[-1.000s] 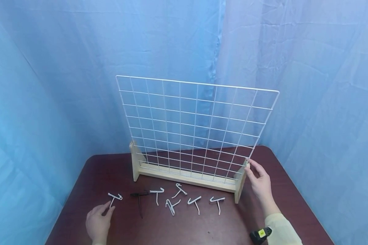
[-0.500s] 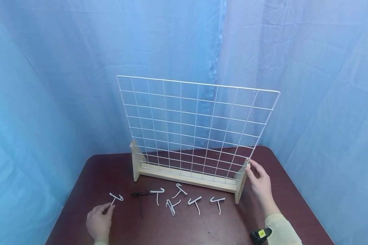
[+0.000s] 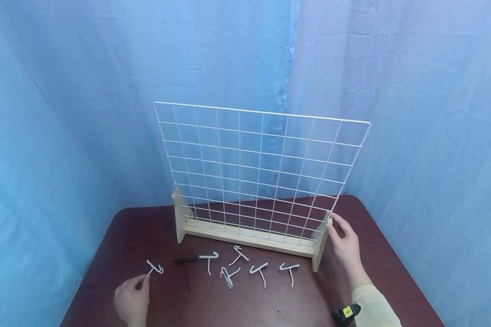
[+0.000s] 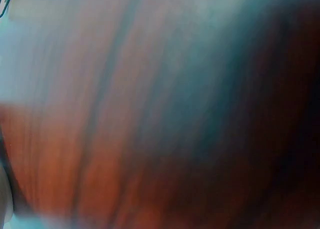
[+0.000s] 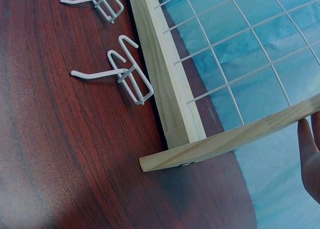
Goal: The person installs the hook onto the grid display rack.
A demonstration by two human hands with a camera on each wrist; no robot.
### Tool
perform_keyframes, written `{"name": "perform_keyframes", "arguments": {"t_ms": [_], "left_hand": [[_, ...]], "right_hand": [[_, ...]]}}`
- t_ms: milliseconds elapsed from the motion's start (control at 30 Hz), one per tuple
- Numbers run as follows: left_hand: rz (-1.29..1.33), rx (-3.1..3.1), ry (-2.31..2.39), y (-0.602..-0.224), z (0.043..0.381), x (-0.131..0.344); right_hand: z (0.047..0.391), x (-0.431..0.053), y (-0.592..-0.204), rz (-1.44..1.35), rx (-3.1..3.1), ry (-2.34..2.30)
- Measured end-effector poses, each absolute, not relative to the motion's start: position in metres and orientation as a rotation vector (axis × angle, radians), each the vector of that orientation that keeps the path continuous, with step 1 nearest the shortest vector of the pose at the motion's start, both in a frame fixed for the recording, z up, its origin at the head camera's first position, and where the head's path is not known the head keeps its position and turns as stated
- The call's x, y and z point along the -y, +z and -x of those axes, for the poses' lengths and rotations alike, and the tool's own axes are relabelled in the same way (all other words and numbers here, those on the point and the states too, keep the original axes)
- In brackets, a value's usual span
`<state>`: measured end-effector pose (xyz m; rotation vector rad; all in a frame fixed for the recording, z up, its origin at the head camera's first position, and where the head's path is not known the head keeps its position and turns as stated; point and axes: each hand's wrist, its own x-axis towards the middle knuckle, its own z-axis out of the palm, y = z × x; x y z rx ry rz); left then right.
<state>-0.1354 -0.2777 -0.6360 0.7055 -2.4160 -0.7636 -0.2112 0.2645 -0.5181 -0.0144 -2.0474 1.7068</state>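
A white wire mesh panel (image 3: 262, 112) stands upright in a wooden base (image 3: 249, 237) on the table. My right hand (image 3: 346, 247) pinches the top of the base's right side piece (image 3: 320, 240), by the mesh edge; the right wrist view shows only part of that hand at the side piece (image 5: 225, 138). At the left, the fingertips of my left hand (image 3: 132, 297) pinch the prong of a white wire hook (image 3: 156, 268), its clip end pointing away from me. Beside it lies a black hook (image 3: 186, 260). The left wrist view is mostly blurred.
Several white hooks lie in front of the base, among them one hook (image 3: 289, 267) near its right end and another hook (image 3: 230, 277) in the middle. The dark red table (image 3: 270, 306) is bordered by blue curtains (image 3: 229, 54) at the back and sides.
The hook in my left hand has tipped clockwise, its clip end now slanting down to the right. My right hand keeps its hold on the side piece, and the other hooks lie as before.
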Motion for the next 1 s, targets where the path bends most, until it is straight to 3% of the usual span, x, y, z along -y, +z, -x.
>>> {"name": "perform_keyframes", "arguments": {"t_ms": [367, 1000], "left_hand": [[-0.596, 2.374, -0.791, -0.631, 0.131, 0.279], [-0.624, 2.282, -0.853, -0.622, 0.137, 0.272]], "right_hand": [[0.213, -0.263, -0.517, 0.064, 2.088, 1.715], [0.209, -0.261, -0.515, 0.096, 2.1, 1.698]]}}
